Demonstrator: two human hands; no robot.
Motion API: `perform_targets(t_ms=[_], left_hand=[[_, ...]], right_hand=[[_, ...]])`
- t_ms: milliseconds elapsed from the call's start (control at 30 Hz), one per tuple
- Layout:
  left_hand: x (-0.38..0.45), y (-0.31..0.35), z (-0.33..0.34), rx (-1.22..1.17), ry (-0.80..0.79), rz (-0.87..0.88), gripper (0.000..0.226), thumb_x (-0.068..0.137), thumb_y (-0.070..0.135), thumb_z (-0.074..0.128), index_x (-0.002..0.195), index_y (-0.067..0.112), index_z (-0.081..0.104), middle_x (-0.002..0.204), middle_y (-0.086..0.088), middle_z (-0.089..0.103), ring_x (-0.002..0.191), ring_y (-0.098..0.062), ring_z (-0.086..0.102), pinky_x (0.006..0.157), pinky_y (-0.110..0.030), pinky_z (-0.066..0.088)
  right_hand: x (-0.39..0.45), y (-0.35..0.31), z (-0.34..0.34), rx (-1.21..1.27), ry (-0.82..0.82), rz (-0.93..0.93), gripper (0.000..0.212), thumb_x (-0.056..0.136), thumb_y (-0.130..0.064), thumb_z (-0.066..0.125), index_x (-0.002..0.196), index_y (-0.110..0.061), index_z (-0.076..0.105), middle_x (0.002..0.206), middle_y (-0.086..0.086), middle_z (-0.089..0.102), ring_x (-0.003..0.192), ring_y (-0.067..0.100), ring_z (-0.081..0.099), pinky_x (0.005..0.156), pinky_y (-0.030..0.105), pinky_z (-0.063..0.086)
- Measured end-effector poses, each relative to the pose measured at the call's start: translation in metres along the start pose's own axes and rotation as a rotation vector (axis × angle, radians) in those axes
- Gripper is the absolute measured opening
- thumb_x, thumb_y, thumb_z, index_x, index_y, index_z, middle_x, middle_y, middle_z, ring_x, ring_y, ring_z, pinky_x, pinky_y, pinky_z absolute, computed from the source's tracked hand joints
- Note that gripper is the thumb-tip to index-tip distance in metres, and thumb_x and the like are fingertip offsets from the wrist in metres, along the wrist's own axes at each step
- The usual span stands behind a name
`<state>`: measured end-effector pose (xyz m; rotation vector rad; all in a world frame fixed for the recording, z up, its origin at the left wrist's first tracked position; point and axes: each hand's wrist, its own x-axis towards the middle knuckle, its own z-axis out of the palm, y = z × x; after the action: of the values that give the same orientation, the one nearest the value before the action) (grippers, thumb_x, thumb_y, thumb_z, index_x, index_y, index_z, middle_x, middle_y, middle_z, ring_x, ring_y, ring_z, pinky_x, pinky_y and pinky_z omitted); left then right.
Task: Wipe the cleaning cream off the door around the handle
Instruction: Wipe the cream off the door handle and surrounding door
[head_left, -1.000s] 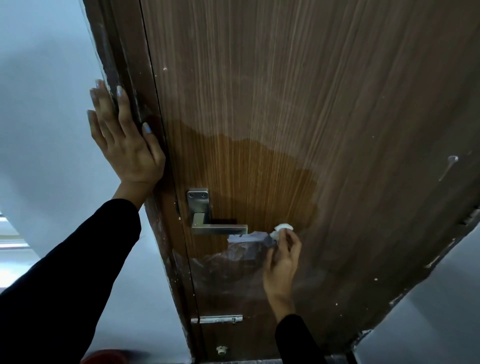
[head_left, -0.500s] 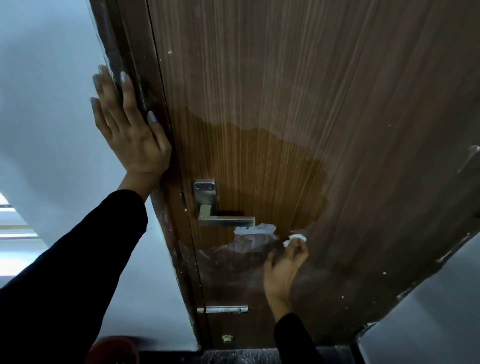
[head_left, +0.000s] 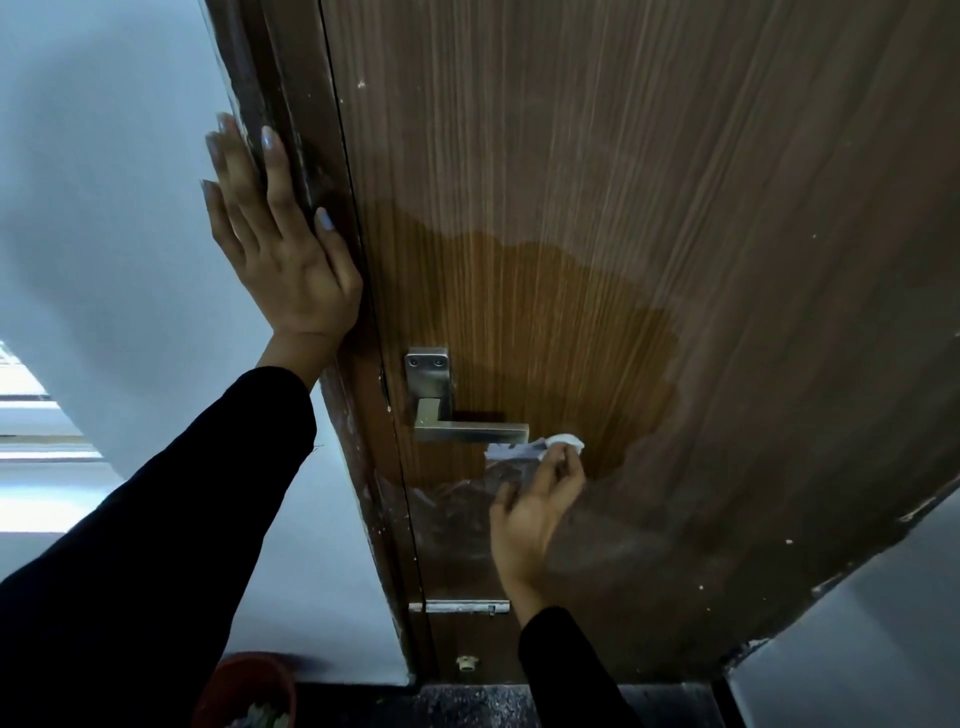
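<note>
A brown wood-grain door (head_left: 623, 208) fills the view, with a square metal lever handle (head_left: 467, 428) low on its left side. Around and above the handle the wood looks wiped and warmer brown. Below the handle a whitish smear of cleaning cream (head_left: 457, 509) clouds the surface. My right hand (head_left: 535, 512) presses a small white cloth (head_left: 563, 442) to the door just right of the lever's tip. My left hand (head_left: 280, 244) lies flat, fingers spread, on the door frame and wall above the handle.
A pale wall (head_left: 104, 208) runs left of the dark frame (head_left: 291, 104). A metal latch plate (head_left: 460, 607) and a small door stop (head_left: 467, 663) sit lower on the door. A reddish pot (head_left: 244, 691) stands on the dark floor at bottom left.
My right hand with the cloth has swept to the right along the cream's edge and come back up to the handle's tip. My left hand has stayed flat on the frame.
</note>
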<state>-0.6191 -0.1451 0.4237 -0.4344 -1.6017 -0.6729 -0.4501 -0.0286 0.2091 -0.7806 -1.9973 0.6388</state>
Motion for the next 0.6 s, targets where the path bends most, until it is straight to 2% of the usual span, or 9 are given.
perform_targets(t_ms=[67,167,267,367,433,500,567,600], left_hand=[[0.000,0.000,0.000,0.002,-0.001,-0.002,0.052,0.096,0.019,0.038,0.143,-0.002,0.033,0.148,-0.030,0.032,0.141,-0.043,0.028,0.118,-0.046,0.017],[0.001,0.000,0.000,-0.005,-0.009,-0.009,0.053,0.097,0.025,0.033,0.143,-0.001,0.033,0.148,-0.029,0.032,0.141,-0.042,0.027,0.118,-0.047,0.017],[0.001,0.000,0.001,0.000,-0.004,-0.006,0.054,0.098,0.029,0.030,0.143,-0.001,0.034,0.148,-0.029,0.033,0.141,-0.042,0.028,0.118,-0.048,0.018],[0.000,-0.002,0.003,-0.004,0.002,-0.008,0.053,0.098,0.028,0.030,0.143,0.000,0.034,0.148,-0.030,0.033,0.140,-0.043,0.028,0.118,-0.048,0.017],[0.000,-0.003,0.004,-0.002,0.004,-0.002,0.053,0.098,0.026,0.032,0.143,0.000,0.034,0.148,-0.030,0.033,0.140,-0.042,0.028,0.118,-0.046,0.017],[0.000,-0.004,0.004,0.001,-0.003,0.002,0.053,0.097,0.024,0.034,0.143,-0.001,0.033,0.148,-0.029,0.032,0.141,-0.042,0.027,0.118,-0.046,0.016],[0.000,-0.004,0.003,-0.002,-0.005,0.002,0.053,0.097,0.023,0.034,0.143,-0.001,0.033,0.148,-0.029,0.033,0.141,-0.042,0.027,0.118,-0.046,0.017],[0.000,-0.004,0.003,-0.003,-0.004,0.003,0.053,0.097,0.024,0.034,0.143,-0.001,0.033,0.148,-0.029,0.033,0.141,-0.042,0.027,0.118,-0.046,0.017]], right_hand=[[-0.010,-0.003,0.007,0.041,-0.066,-0.071,0.072,0.074,-0.003,0.066,0.138,-0.001,0.034,0.135,0.024,0.034,0.120,0.033,0.044,0.101,0.038,0.042],[-0.024,0.009,0.011,0.109,-0.180,-0.040,0.076,0.071,0.007,0.066,0.138,-0.006,0.034,0.136,0.023,0.035,0.118,0.030,0.047,0.098,0.035,0.044],[-0.019,0.012,0.008,0.112,-0.079,0.017,0.072,0.069,0.010,0.067,0.135,-0.001,0.040,0.131,0.026,0.039,0.113,0.033,0.049,0.094,0.040,0.047],[-0.004,-0.005,0.009,0.137,0.006,-0.082,0.060,0.074,0.006,0.066,0.131,0.003,0.044,0.132,0.021,0.034,0.113,0.033,0.049,0.096,0.037,0.045],[-0.004,-0.012,0.014,0.149,-0.035,-0.169,0.057,0.078,0.004,0.064,0.131,0.003,0.044,0.134,0.018,0.032,0.115,0.027,0.049,0.098,0.032,0.044],[-0.013,-0.008,0.014,0.104,-0.109,-0.239,0.062,0.076,0.003,0.066,0.133,-0.002,0.044,0.131,0.023,0.041,0.113,0.022,0.050,0.098,0.022,0.039],[-0.020,0.003,0.014,0.124,-0.152,-0.242,0.066,0.071,0.007,0.068,0.132,-0.006,0.045,0.127,0.024,0.045,0.105,0.022,0.055,0.092,0.016,0.039],[-0.020,0.007,0.012,0.168,-0.144,-0.214,0.066,0.071,0.011,0.066,0.132,-0.005,0.045,0.128,0.022,0.043,0.104,0.024,0.055,0.092,0.017,0.040]])
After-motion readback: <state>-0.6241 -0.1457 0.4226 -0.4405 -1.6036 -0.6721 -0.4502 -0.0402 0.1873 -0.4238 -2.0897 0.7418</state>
